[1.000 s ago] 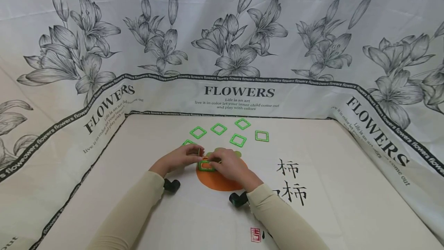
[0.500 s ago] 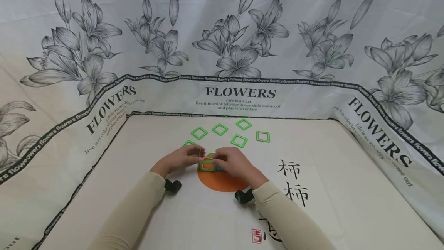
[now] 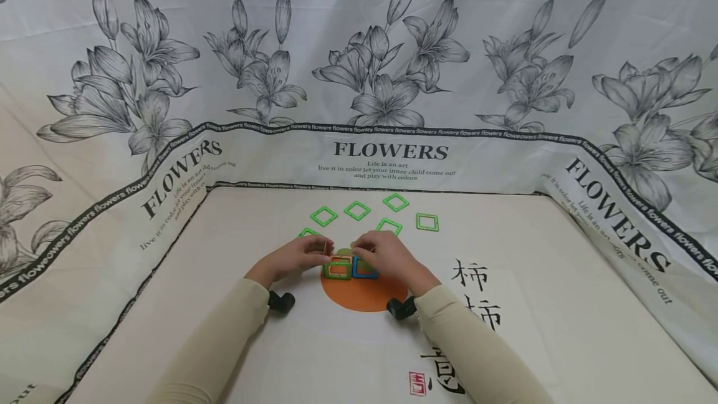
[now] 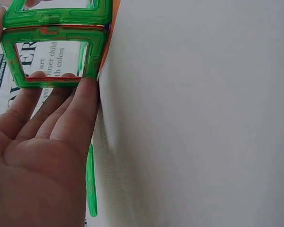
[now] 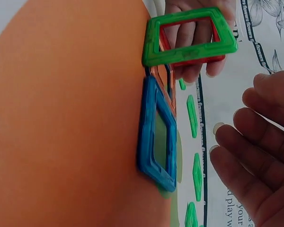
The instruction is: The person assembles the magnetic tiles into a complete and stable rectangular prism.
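Left hand point(image 3: 288, 259), centre of the head frame: pinches a green tile point(image 4: 100, 52) at its edge, fingertips along the lower rim. A blue tile point(image 3: 366, 277) sits just right of it, over the orange disc point(image 3: 364, 298). Right hand point(image 3: 395, 259), right of centre — fingers extended, apart from the blue tile in its wrist view. Six loose green tiles point(image 3: 427, 230) lie upper centre.

Writing: cloth point(image 3: 493, 164) at back reads "FLOWERS", then "Life is an art / live it in color let your inner child come out / and play with colors"; black band point(image 3: 392, 129) repeats "flowers". Right of centre, black characters point(image 3: 471, 276) — 柿 twice, the lower partly sleeve-covered. Red seal point(image 3: 417, 383), bottom centre: illegible.
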`<action>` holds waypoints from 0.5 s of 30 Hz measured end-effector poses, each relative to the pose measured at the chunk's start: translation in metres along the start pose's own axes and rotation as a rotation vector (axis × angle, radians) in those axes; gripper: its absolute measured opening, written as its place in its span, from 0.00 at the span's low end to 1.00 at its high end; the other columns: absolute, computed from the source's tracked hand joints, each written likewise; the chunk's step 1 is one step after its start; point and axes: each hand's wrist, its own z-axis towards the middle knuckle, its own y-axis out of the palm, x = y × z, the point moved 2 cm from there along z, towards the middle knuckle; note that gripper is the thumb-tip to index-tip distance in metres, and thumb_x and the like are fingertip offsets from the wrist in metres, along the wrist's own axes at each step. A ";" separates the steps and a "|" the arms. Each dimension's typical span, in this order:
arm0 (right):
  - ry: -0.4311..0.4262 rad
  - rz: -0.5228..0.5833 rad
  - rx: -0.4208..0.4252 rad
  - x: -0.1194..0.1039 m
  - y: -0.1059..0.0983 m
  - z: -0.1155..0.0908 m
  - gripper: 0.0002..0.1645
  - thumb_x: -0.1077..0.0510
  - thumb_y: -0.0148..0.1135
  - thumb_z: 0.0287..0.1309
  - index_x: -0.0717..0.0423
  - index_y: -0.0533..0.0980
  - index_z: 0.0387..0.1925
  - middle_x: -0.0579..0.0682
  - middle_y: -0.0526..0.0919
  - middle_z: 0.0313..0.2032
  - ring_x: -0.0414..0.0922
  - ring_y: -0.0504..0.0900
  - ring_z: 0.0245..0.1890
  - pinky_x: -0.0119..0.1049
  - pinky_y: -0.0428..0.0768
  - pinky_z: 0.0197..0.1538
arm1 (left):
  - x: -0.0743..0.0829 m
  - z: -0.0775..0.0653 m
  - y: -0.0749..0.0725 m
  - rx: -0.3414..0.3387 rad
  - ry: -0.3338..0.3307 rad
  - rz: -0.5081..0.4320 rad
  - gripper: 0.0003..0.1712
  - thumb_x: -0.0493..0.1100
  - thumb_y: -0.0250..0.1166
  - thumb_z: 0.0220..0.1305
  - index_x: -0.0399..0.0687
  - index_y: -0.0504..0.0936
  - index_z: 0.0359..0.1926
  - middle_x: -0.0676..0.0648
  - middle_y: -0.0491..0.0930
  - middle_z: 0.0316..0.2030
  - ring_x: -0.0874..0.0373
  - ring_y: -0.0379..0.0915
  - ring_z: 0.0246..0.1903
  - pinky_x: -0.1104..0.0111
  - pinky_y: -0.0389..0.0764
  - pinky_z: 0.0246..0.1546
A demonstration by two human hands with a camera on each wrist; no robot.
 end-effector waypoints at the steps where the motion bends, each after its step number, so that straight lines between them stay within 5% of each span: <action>1: 0.003 -0.005 0.002 0.001 0.000 0.001 0.12 0.51 0.61 0.64 0.50 0.84 0.44 0.41 0.86 0.38 0.38 0.82 0.39 0.36 0.82 0.44 | 0.000 0.000 0.000 0.000 -0.003 -0.003 0.28 0.52 0.65 0.64 0.50 0.72 0.62 0.49 0.75 0.60 0.53 0.69 0.63 0.54 0.70 0.65; 15: 0.104 -0.117 0.041 0.024 -0.008 0.013 0.11 0.53 0.63 0.62 0.52 0.83 0.43 0.48 0.83 0.43 0.49 0.80 0.49 0.45 0.79 0.54 | 0.005 -0.004 0.001 0.016 -0.019 -0.020 0.27 0.52 0.65 0.64 0.50 0.72 0.61 0.48 0.75 0.60 0.53 0.69 0.62 0.53 0.70 0.65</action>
